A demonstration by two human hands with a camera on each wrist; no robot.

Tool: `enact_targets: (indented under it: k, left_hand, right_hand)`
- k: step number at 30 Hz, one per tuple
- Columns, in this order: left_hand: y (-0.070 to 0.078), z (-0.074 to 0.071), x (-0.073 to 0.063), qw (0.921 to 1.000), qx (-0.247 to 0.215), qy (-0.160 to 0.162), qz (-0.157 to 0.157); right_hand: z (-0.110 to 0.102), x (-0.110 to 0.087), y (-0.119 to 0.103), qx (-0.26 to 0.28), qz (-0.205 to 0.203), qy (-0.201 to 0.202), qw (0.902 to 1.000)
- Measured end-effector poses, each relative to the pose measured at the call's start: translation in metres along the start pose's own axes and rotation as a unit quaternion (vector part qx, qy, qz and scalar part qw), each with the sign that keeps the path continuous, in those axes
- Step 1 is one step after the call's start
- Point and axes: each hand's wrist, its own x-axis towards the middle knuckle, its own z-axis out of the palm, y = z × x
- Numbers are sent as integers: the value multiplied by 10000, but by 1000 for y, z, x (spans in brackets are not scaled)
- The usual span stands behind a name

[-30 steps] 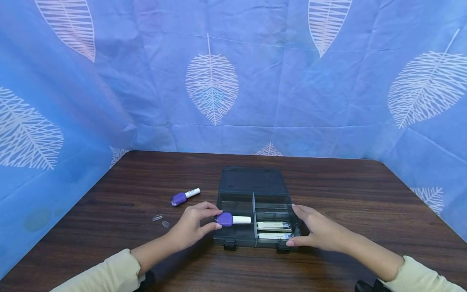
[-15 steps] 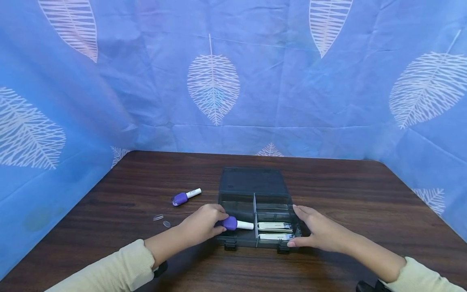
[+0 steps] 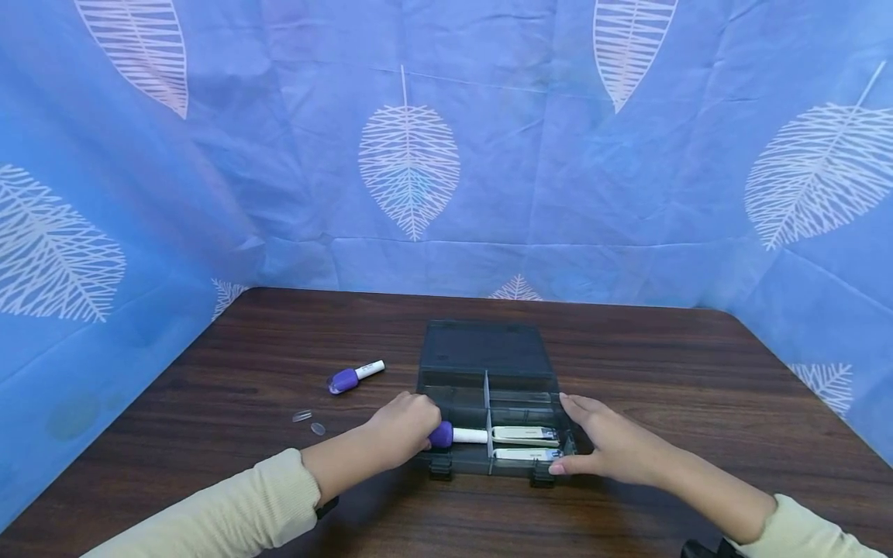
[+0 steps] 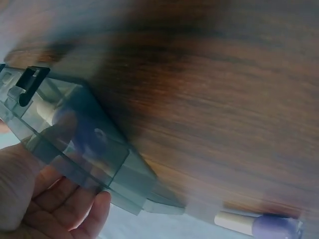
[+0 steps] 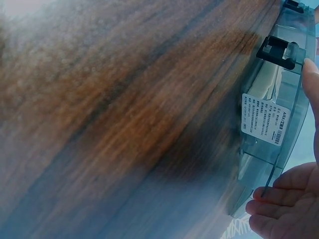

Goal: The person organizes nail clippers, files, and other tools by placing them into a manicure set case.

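Observation:
A translucent dark plastic organizer box (image 3: pixel 456 461) lies on the table, its lid laid back. My left hand (image 3: pixel 401 430) reaches into its left side and holds a purple nail polish bottle (image 3: pixel 442 435), white cap pointing right; the fingertips are partly hidden in the head view. Through the box wall in the left wrist view, the bottle (image 4: pixel 89 137) looks blurred. My right hand (image 3: pixel 610 440) holds the box's right end, thumb at the front corner and fingers along the side. Two nail clippers, a rear one (image 3: pixel 525 435) and a front one (image 3: pixel 526 454), lie in the right compartments.
Left of the box, a second purple nail polish bottle (image 3: pixel 356 377) lies on the wooden table (image 3: pixel 628 341). Nearby are two small clear pieces, one long (image 3: pixel 302 415) and one oval (image 3: pixel 318 428). A blue leaf-print cloth (image 3: pixel 488 170) hangs around the table.
My left hand has moved right and slightly down with the nail polish bottle, from above the left compartment to inside it. The right hand has stayed on the box.

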Motion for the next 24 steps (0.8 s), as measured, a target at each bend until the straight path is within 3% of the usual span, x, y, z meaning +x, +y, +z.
enact_targets:
  k: [4,7,12,15,18,24]
  left_hand:
    - [-4,1,-3,9998,-125,132,103]
    - [-10,4,-7,9965,-597,494,323]
    - [-25,8,-19,9755,-1473,1553,516]
    - [-36,12,-25,9584,-1653,2297,364]
    - [-48,16,-29,9439,-1724,2815,-8]
    - [-73,23,-35,9256,-1988,3140,-722]
  right_hand:
    - [0,0,0,-11,18,-1,10000]
    - [1,0,0,5,24,0,10000]
    - [2,0,-1,53,39,13,10000]
    - [2,0,-1,24,35,25,10000]
    - [2,0,0,26,34,14,10000]
    - [1,-1,0,45,54,-14,10000]
